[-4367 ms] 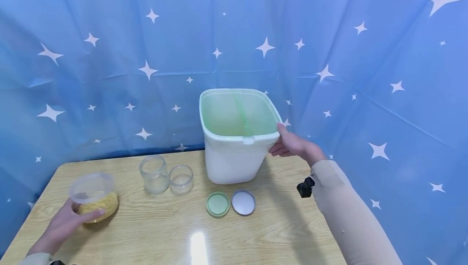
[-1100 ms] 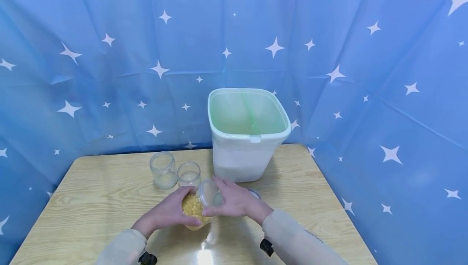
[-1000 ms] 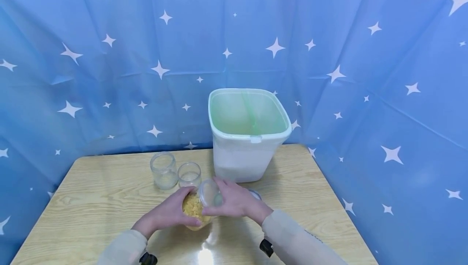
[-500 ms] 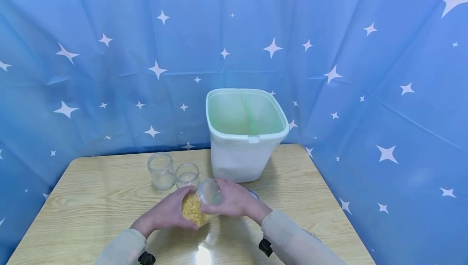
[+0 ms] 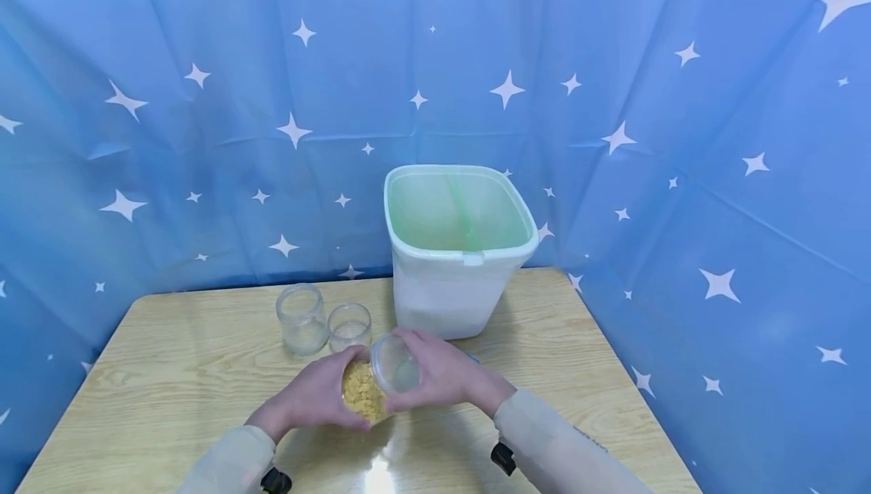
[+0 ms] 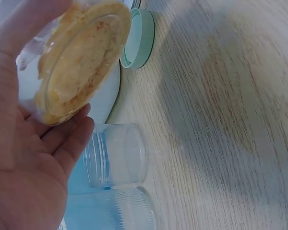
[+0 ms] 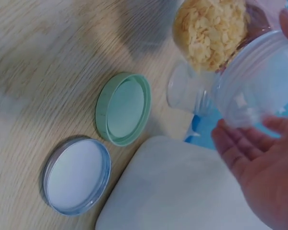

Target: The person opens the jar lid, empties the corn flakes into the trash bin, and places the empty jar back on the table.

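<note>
My left hand [image 5: 320,392] holds a clear jar [image 5: 364,394] of yellow flakes, tilted above the table. In the left wrist view, the jar's base [image 6: 81,67] faces the camera and the fingers wrap its side. My right hand [image 5: 445,374] grips a clear, ridged lid [image 7: 259,79] around its rim, at the jar's top end. Whether the lid is seated or lifted off, I cannot tell. Flakes [image 7: 211,36] fill the jar's lower part in the right wrist view.
A white bin [image 5: 449,290] with a pale green inside stands behind my hands. Two clear jars [image 5: 302,320] stand to its left on the wooden table [image 5: 190,373]. A green lid [image 7: 122,109] and a silver-rimmed white lid [image 7: 77,177] lie in front of the bin.
My left hand has brought the flake jar from the table's left to the middle. My right hand has left the bin's rim for the jar's lid. Lately the lid has shifted slightly rightward.
</note>
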Action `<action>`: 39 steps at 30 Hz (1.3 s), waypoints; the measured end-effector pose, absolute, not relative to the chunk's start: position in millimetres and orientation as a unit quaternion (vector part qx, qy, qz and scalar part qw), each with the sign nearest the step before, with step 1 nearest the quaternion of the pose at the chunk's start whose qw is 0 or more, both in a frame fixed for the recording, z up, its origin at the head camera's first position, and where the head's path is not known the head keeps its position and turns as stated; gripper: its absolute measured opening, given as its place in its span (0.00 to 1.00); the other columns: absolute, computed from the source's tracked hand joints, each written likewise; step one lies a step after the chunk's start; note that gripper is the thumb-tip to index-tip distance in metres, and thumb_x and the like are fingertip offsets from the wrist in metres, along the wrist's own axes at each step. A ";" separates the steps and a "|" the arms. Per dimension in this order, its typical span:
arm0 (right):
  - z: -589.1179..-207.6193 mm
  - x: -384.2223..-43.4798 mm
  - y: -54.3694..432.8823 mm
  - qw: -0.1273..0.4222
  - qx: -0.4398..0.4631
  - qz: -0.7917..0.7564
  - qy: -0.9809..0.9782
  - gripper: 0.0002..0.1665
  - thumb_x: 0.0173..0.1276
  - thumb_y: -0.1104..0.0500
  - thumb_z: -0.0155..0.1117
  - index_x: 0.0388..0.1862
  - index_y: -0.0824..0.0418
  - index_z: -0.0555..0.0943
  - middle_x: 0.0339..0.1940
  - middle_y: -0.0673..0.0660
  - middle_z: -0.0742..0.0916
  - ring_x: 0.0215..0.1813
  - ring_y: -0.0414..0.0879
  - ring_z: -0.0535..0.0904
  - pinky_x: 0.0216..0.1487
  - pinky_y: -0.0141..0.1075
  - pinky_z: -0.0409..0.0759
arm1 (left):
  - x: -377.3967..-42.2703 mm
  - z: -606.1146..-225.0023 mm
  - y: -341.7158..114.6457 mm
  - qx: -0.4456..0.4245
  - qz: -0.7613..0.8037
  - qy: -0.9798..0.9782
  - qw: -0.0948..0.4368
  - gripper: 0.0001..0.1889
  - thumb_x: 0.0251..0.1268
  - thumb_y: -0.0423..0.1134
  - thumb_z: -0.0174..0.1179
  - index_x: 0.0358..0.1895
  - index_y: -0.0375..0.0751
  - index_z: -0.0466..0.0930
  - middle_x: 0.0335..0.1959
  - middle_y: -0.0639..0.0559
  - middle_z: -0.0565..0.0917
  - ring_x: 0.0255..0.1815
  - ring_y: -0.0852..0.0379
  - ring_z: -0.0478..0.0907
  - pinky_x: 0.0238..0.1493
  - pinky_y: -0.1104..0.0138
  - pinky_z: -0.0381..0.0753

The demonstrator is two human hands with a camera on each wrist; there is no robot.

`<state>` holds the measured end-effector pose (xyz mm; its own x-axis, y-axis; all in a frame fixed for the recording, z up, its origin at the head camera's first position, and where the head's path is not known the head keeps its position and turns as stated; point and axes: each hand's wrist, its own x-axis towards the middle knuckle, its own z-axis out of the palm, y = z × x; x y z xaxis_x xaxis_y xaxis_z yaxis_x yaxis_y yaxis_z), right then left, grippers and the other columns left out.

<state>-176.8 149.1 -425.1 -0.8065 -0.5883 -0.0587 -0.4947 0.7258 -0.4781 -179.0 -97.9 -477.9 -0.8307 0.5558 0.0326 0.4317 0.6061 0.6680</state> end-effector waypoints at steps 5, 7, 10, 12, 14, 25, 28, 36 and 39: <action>-424.2 -179.3 149.4 0.086 -0.344 -0.196 0.914 0.66 0.43 0.38 0.80 0.77 0.51 0.56 0.71 0.53 0.71 0.68 0.46 0.70 0.68 0.40 0.73 | -179.2 -477.3 -101.2 0.277 0.353 0.888 0.098 0.54 0.24 0.63 0.79 0.64 0.47 0.68 0.51 0.61 0.80 0.46 0.63 0.77 0.50 0.65 0.79; -423.7 -179.7 149.1 0.080 -0.359 -0.170 0.914 0.68 0.42 0.41 0.82 0.78 0.49 0.53 0.74 0.53 0.68 0.72 0.47 0.67 0.71 0.42 0.70 | -179.3 -477.2 -102.7 0.276 0.354 0.888 0.103 0.54 0.25 0.62 0.79 0.65 0.47 0.67 0.52 0.60 0.80 0.46 0.63 0.77 0.49 0.65 0.79; -422.7 -179.3 148.8 0.084 -0.364 -0.137 0.917 0.72 0.40 0.43 0.83 0.80 0.44 0.48 0.79 0.54 0.62 0.76 0.52 0.63 0.73 0.46 0.66 | -179.7 -477.6 -104.6 0.269 0.359 0.887 0.110 0.53 0.27 0.61 0.79 0.65 0.46 0.67 0.52 0.58 0.80 0.45 0.62 0.77 0.48 0.65 0.79; -422.1 -178.7 149.5 0.095 -0.358 -0.130 0.920 0.76 0.40 0.40 0.82 0.80 0.42 0.43 0.80 0.57 0.58 0.77 0.55 0.61 0.74 0.48 0.65 | -180.0 -478.1 -105.3 0.266 0.358 0.889 0.107 0.54 0.27 0.61 0.79 0.65 0.44 0.67 0.53 0.56 0.80 0.46 0.61 0.77 0.49 0.64 0.79; -421.3 -178.3 150.0 0.111 -0.345 -0.141 0.921 0.77 0.41 0.35 0.79 0.81 0.42 0.39 0.81 0.59 0.56 0.77 0.57 0.59 0.74 0.50 0.64 | -179.7 -478.9 -105.8 0.261 0.355 0.892 0.104 0.55 0.27 0.61 0.79 0.66 0.43 0.67 0.54 0.55 0.80 0.47 0.60 0.77 0.50 0.62 0.79; -420.7 -176.2 146.0 0.159 -0.210 -0.180 0.948 0.61 0.57 0.18 0.48 0.79 0.52 0.53 0.73 0.58 0.72 0.70 0.54 0.71 0.67 0.49 0.73 | -179.9 -479.1 -105.1 0.267 0.344 0.896 0.090 0.59 0.25 0.63 0.79 0.67 0.37 0.66 0.57 0.50 0.80 0.52 0.56 0.77 0.55 0.54 0.79; -421.9 -177.4 145.0 0.166 -0.227 -0.198 0.939 0.56 0.56 0.20 0.53 0.75 0.50 0.60 0.64 0.55 0.79 0.61 0.50 0.78 0.59 0.45 0.78 | -181.4 -479.6 -104.2 0.271 0.341 0.896 0.089 0.59 0.25 0.62 0.79 0.67 0.37 0.66 0.56 0.51 0.80 0.52 0.56 0.77 0.55 0.54 0.79; -422.8 -182.3 149.0 0.172 -0.291 -0.233 0.912 0.59 0.48 0.33 0.73 0.76 0.43 0.56 0.67 0.54 0.76 0.61 0.46 0.76 0.59 0.41 0.77 | -179.2 -479.2 -104.1 0.272 0.343 0.894 0.097 0.55 0.26 0.60 0.80 0.66 0.42 0.67 0.53 0.56 0.80 0.49 0.60 0.77 0.52 0.61 0.79; -422.9 -182.2 149.1 0.170 -0.303 -0.225 0.910 0.62 0.49 0.44 0.78 0.77 0.37 0.52 0.73 0.56 0.69 0.65 0.50 0.73 0.62 0.44 0.76 | -179.3 -478.7 -104.9 0.269 0.346 0.893 0.103 0.56 0.26 0.61 0.79 0.66 0.41 0.67 0.53 0.56 0.80 0.48 0.60 0.77 0.51 0.61 0.79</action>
